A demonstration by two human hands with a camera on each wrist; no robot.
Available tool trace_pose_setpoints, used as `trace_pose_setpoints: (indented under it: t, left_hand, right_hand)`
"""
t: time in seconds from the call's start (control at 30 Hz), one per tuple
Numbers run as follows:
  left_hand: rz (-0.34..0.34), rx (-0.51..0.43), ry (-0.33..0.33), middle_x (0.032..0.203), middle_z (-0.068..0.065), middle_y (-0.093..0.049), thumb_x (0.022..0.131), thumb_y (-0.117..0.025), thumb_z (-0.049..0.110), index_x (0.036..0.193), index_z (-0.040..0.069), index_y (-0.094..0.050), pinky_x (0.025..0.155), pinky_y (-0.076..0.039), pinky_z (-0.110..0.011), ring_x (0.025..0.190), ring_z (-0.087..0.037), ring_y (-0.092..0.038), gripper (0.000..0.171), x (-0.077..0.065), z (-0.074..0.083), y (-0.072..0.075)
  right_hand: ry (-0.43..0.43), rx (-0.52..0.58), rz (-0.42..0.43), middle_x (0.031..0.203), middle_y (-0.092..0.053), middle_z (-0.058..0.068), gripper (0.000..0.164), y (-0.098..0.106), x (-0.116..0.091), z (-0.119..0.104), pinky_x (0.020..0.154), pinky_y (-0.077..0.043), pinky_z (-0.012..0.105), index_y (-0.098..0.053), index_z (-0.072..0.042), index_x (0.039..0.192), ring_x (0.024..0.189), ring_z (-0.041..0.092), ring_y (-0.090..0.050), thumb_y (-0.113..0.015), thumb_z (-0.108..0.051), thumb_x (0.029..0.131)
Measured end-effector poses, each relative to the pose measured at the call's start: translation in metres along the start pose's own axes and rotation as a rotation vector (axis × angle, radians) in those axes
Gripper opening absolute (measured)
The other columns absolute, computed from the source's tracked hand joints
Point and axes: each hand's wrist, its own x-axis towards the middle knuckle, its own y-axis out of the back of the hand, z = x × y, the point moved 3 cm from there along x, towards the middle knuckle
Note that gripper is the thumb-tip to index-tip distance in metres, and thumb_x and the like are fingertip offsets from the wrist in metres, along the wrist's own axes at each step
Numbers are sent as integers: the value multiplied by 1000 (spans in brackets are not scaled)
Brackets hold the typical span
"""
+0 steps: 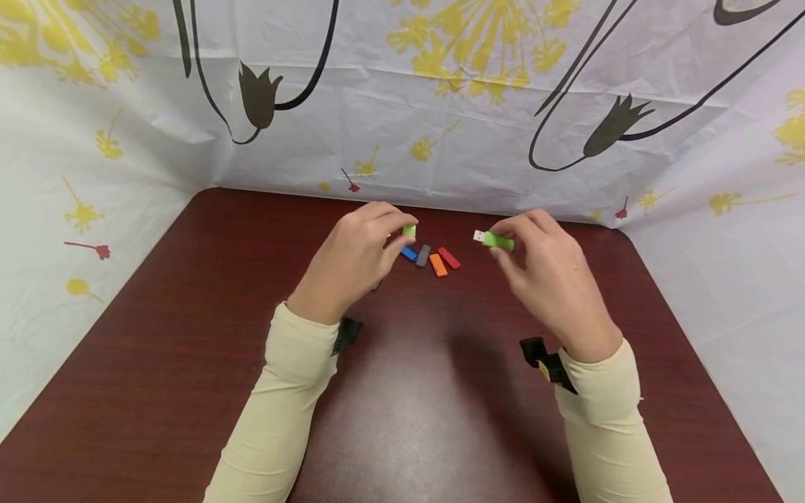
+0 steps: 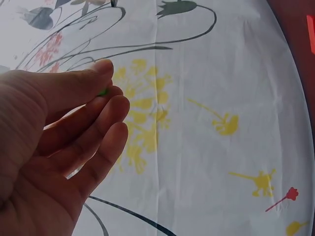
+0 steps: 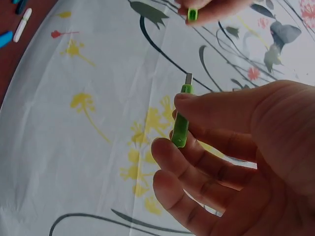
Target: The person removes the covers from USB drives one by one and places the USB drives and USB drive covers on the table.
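Note:
My left hand (image 1: 361, 248) pinches a small green USB stick cap (image 1: 409, 231) between thumb and fingertips. In the left wrist view only a sliver of the green cap (image 2: 103, 92) shows; the fingers hide the rest. The cap's hollow end (image 3: 192, 14) faces the drive in the right wrist view. My right hand (image 1: 550, 265) holds a green USB flash drive (image 1: 499, 242) by its body, thumb on one side and fingers on the other. Its bare metal plug (image 3: 189, 78) points toward the left hand. Cap and drive are apart, both raised above the table.
On the dark red-brown table (image 1: 402, 405) lie a blue USB stick (image 1: 409, 253), a grey one (image 1: 423, 256), an orange one (image 1: 438, 265) and a red one (image 1: 449, 258). A white stick (image 3: 22, 24) shows in the right wrist view. Patterned white sheeting (image 1: 377, 91) encloses the back and sides.

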Motion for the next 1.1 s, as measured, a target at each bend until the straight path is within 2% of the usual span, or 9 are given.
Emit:
trace_pose_setpoints:
  t: [0.17,0.3,0.4,0.57,0.73,0.87,1.1]
  left_hand:
    - [3,-22,1,108,-12,-77,97,-81,6,114,0,-80,92,-61,-35,103,-25,-72,18,2,0,-2]
    - [-8,-37,-12,107,-10,-76,96,-82,5,112,1,-80,93,-61,-32,103,-24,-71,17,3,2,-8]
    - [-16,-40,-10,107,-10,-77,96,-82,5,112,1,-80,93,-60,-32,104,-24,-71,18,3,3,-10]
    - [-30,-43,-7,109,-10,-77,96,-81,5,113,1,-80,95,-60,-32,106,-24,-71,18,3,4,-11]
    - [-36,-41,-1,109,-10,-77,97,-81,6,113,0,-79,94,-60,-32,106,-24,-71,18,3,3,-10]
    - [-34,-39,3,109,-10,-77,97,-81,5,113,0,-80,93,-60,-32,105,-24,-71,17,3,2,-10]
    - [-39,-29,1,109,-10,-77,97,-81,7,114,1,-80,95,-60,-32,106,-24,-71,18,4,3,-11]
  right_hand:
    - [-34,7,-18,103,-68,10,14,4,1,7,76,-49,40,-75,-5,110,87,25,-61,-76,-3,96]
    - [-77,17,-96,101,-71,10,17,1,-1,13,80,-53,43,-70,-3,114,90,26,-66,-74,-5,97]
    - [-124,10,-170,96,-71,9,17,-3,-4,20,76,-53,43,-64,-5,112,86,26,-68,-72,-8,98]
    - [-143,-55,-243,83,-61,7,11,-10,-9,30,64,-44,38,-57,-10,94,70,22,-55,-68,-11,97]
    - [-120,-83,-294,76,-49,3,21,-17,-10,37,61,-38,35,-52,-14,76,66,20,-46,-63,-10,94]
    - [-118,-73,-398,71,-44,1,32,-24,-11,42,60,-34,34,-47,-16,68,65,17,-41,-62,-11,95]
    - [-109,-49,-621,64,-35,-6,39,-44,-16,49,56,-28,31,-43,-20,64,60,11,-35,-63,-10,97]
